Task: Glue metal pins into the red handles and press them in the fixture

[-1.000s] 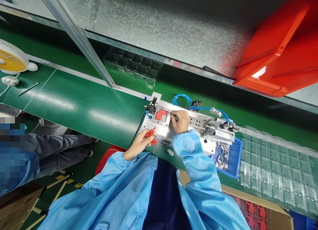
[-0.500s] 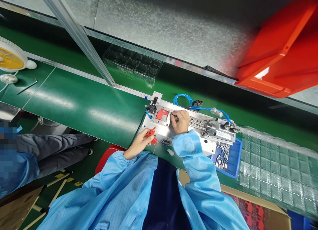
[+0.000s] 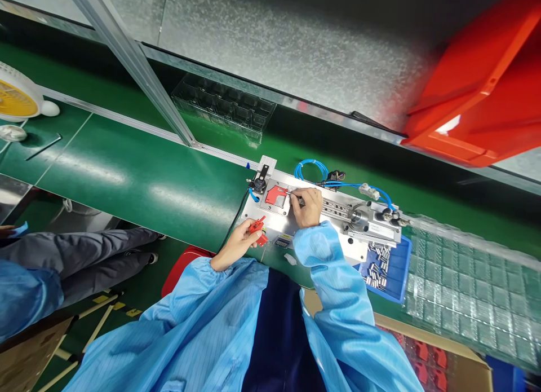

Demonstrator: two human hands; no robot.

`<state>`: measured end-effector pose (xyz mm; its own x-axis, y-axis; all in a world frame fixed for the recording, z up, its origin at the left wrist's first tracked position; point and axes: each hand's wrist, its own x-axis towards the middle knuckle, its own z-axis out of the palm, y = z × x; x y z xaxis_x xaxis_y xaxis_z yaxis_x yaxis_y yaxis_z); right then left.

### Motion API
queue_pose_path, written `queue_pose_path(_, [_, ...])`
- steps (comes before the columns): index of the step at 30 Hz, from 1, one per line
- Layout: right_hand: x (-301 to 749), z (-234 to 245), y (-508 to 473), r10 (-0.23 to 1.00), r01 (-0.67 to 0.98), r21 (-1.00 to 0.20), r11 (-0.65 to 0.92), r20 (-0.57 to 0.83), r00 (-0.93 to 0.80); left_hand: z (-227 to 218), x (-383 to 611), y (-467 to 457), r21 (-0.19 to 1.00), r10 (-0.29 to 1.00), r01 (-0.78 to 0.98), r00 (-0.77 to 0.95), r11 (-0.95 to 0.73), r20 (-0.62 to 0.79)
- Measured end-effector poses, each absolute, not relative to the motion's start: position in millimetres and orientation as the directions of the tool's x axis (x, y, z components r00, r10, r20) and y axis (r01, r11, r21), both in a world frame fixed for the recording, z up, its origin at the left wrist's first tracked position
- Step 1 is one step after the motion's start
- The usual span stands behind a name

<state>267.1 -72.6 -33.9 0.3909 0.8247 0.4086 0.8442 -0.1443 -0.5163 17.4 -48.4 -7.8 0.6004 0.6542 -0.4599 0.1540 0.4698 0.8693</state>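
Note:
My left hand (image 3: 237,244) is closed on a red plastic part (image 3: 256,226), held low in front of the fixture's near edge. On the metal fixture (image 3: 276,218), another red plastic piece (image 3: 275,196) lies flat in a square nest. My right hand (image 3: 309,208) rests over the fixture just right of that piece, fingers pinched round a thin metal rod (image 3: 289,193). The rod's tip points at the red piece; its other end is hidden by the fingers, and I cannot tell whether it is fixed to the fixture. A black clamp (image 3: 259,183) stands left of the nest.
A blue bin (image 3: 403,271) of small metal pins sits by the fixture's right end, beside clear blister trays (image 3: 469,290). Blue air hoses (image 3: 310,169) coil behind. A carton (image 3: 460,355) holds red parts. A co-worker's legs (image 3: 105,256) show at left.
Both hands and the red pieces keep the same places. The view has shifted very slightly, and the co-worker's hand now shows at the left edge.

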Motion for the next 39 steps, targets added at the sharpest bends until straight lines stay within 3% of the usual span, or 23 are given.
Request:
queue_pose_path(17, [275.6, -28.0, -87.9, 0.809, 0.833, -0.525, -0.173, 0.407, 0.425, -5.7, 17.5, -48.3, 0.863, 0.648, 0.133, 0.608, 0.487, -0.459])
queue_pose_path(39, [259.1, -26.8, -83.8, 0.869, 0.887, -0.428, -0.174, 0.357, 0.343, 0.0, 17.8, -48.4, 0.873, 0.626, 0.159, 0.639, 0.461, -0.447])
